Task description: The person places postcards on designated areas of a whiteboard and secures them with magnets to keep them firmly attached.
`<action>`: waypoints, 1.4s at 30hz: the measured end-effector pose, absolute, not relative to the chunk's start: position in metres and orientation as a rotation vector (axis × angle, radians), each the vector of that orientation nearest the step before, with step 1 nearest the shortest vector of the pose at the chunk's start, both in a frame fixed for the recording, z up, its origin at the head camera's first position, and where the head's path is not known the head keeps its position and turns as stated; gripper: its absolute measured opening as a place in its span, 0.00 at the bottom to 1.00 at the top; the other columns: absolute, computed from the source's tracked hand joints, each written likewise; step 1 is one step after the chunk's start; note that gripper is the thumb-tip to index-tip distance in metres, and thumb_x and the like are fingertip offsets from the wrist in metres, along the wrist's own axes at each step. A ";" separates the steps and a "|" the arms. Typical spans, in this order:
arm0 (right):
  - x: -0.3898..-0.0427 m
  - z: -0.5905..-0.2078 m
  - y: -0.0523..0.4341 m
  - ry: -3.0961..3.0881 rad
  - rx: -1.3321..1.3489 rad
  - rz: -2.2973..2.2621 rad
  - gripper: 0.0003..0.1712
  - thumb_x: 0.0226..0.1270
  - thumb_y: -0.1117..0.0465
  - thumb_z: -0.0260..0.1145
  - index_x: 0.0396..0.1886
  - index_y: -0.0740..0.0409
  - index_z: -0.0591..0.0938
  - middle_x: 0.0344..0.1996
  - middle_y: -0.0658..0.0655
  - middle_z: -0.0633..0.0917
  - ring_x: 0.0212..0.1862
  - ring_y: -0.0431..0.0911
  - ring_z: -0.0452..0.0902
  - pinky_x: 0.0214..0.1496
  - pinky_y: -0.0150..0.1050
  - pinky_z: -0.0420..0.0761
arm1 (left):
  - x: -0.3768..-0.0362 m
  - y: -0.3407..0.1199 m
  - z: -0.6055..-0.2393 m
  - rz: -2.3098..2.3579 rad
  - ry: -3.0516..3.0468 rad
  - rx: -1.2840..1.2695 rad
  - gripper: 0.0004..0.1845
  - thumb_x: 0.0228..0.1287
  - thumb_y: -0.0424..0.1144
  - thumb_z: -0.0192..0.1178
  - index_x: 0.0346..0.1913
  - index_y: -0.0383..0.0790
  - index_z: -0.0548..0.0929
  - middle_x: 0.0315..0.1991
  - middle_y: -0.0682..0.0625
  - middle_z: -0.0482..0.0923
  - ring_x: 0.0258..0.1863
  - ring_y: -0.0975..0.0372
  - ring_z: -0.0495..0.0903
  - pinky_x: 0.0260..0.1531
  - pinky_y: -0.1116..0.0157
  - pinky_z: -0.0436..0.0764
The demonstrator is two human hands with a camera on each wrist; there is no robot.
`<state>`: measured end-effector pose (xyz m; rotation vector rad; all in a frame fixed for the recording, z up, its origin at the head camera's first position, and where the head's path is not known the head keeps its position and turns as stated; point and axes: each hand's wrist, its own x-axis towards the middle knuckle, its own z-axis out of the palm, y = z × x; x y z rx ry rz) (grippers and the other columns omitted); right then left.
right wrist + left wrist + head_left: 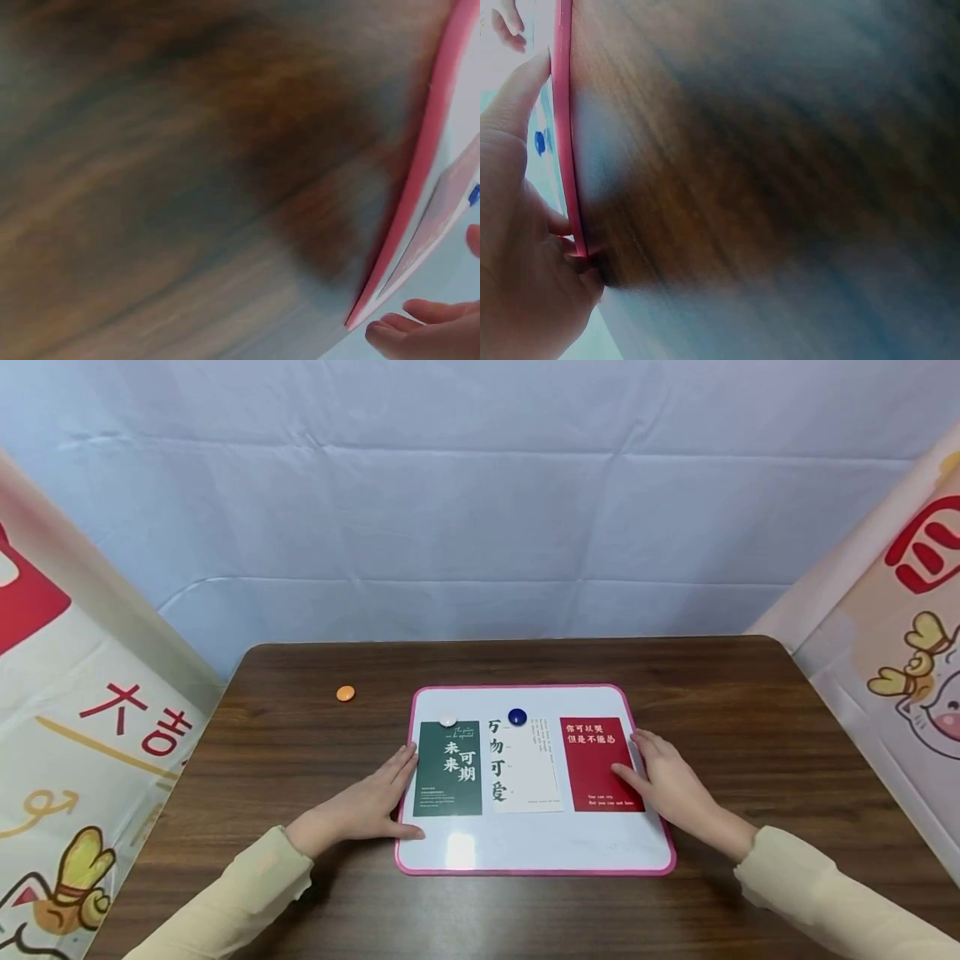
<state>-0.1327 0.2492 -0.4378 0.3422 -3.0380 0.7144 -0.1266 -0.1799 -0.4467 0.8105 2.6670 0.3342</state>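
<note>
A whiteboard (540, 847) with a pink frame lies on the table. My left hand (371, 802) holds its left edge; in the left wrist view the fingers bend at the pink rim, with the thumb along it. By the right edge is my right hand (675, 785), fingers loosely extended and thumb over a red card (600, 768). Left of that lie a white card (528, 772) and a green card (448, 777), all with Chinese lettering. A white round magnet (447, 717) sits at the green card's top edge, and a dark blue magnet (517, 717) on the white card's top.
An orange round magnet (346, 693) lies on the brown wooden table (300, 735), left of the board. Pale cloth (480, 527) hangs behind the table. Printed cartoon sheets (112, 760) hang at both sides.
</note>
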 end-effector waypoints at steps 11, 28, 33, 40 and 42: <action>-0.118 -0.446 0.260 -3.172 0.446 0.635 0.51 0.56 0.41 0.63 0.67 0.70 0.55 0.67 0.69 0.54 0.67 0.63 0.47 0.56 0.60 0.65 | -0.128 -0.181 -0.447 0.343 2.648 0.809 0.62 0.42 0.74 0.54 0.71 0.37 0.42 0.73 0.46 0.34 0.71 0.55 0.40 0.62 0.57 0.60; -0.099 -0.458 0.266 -3.183 0.535 0.622 0.56 0.53 0.34 0.61 0.69 0.66 0.52 0.69 0.66 0.52 0.68 0.60 0.48 0.52 0.54 0.73 | -0.143 -0.187 -0.435 0.472 2.622 0.747 0.52 0.49 0.67 0.57 0.70 0.37 0.53 0.71 0.45 0.49 0.68 0.56 0.52 0.62 0.57 0.60; -0.099 -0.462 0.267 -3.175 0.544 0.600 0.57 0.53 0.33 0.59 0.69 0.67 0.52 0.69 0.66 0.51 0.67 0.60 0.51 0.52 0.53 0.73 | -0.158 -0.190 -0.430 0.532 2.691 0.799 0.38 0.56 0.59 0.58 0.63 0.36 0.67 0.61 0.45 0.66 0.59 0.57 0.67 0.57 0.57 0.68; -0.099 -0.462 0.266 -3.182 0.543 0.596 0.57 0.53 0.33 0.59 0.69 0.67 0.51 0.69 0.65 0.51 0.67 0.60 0.51 0.53 0.54 0.72 | -0.182 -0.196 -0.420 0.549 2.785 0.812 0.19 0.62 0.48 0.57 0.49 0.38 0.79 0.44 0.49 0.79 0.42 0.61 0.77 0.45 0.59 0.77; -0.099 -0.462 0.266 -3.187 0.537 0.595 0.57 0.53 0.33 0.59 0.69 0.67 0.51 0.69 0.65 0.51 0.67 0.60 0.51 0.53 0.54 0.72 | -0.189 -0.199 -0.416 0.534 2.809 0.780 0.17 0.62 0.46 0.58 0.47 0.39 0.80 0.42 0.49 0.80 0.40 0.61 0.78 0.43 0.59 0.78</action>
